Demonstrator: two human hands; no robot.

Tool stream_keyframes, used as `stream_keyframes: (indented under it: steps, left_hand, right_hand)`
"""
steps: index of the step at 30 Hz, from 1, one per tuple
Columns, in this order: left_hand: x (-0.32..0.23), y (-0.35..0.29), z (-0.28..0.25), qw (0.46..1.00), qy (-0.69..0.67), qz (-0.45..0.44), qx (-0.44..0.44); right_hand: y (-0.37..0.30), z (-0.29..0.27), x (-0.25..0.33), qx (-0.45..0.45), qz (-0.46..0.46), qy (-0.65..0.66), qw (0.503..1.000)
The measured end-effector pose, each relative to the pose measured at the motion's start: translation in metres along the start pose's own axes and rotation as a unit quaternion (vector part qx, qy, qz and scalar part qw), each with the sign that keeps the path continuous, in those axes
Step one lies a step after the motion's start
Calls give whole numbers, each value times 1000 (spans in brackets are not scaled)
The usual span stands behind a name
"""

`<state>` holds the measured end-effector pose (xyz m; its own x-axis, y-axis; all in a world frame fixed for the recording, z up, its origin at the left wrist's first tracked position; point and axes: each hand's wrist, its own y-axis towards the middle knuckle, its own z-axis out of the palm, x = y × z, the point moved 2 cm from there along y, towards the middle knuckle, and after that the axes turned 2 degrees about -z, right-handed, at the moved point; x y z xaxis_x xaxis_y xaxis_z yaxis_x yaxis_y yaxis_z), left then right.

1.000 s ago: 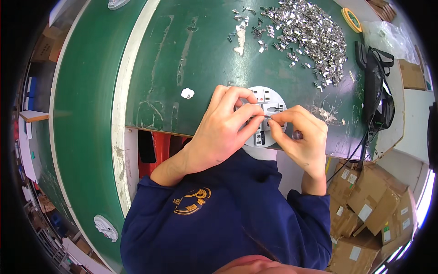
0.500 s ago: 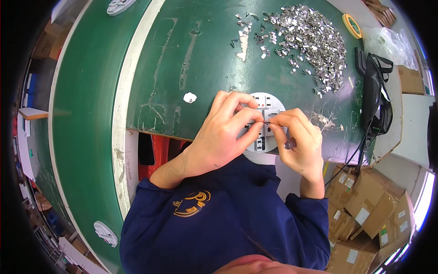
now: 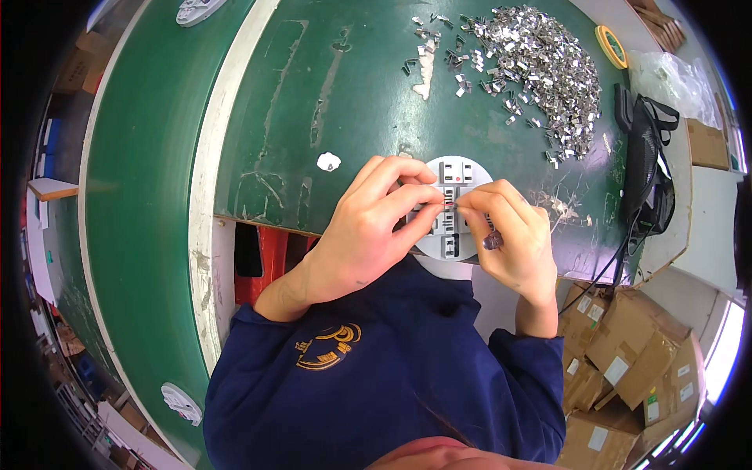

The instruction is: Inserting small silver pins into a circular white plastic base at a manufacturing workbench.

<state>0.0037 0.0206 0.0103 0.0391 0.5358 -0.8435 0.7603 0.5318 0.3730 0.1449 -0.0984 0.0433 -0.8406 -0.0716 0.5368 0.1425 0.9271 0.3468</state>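
Note:
A round, light-grey plastic housing [image 3: 469,174] with rows of rectangular slots and small fittings lies at the table's front edge. Over its left side is my left hand [image 3: 384,205], thumb and fingers pinched together above the middle slots; whatever they pinch is too small to make out. My right hand [image 3: 513,235] is curled over the right side, its fingertips close to those of the left. Out of its grip sticks the dark, see-through end of a handle [image 3: 493,240]; the rest of that tool is hidden by the fingers.
Many small, shiny metal clips [image 3: 548,74] are heaped at the back right of the green table [image 3: 266,149]. Beyond them lies a roll of yellow tape [image 3: 611,47]. A black bag [image 3: 646,172] rests at the right edge. Leftward, a green belt [image 3: 149,196] carries similar housings [image 3: 182,403].
Both hands have shifted slightly left over the housing. Their fingertips have parted a little, uncovering more of the middle row of slots.

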Motion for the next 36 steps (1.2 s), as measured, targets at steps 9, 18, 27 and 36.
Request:
stream_keyframes:
  steps: [9,18,27,36]
  left_hand:
    - [2,-2,2,1000,-4,-6,-8]
    - [4,-2,3,1000,6,10,-23]
    - [7,-2,3,999,-2,31,-33]
    - [12,-6,2,1000,-22,-12,-5]
  right_hand:
    - [6,0,3,45,13,-15,999]
    - [9,1,6,87,25,-41,995]
    - [9,2,2,73,35,-4,997]
    - [12,0,1,30,20,41,998]
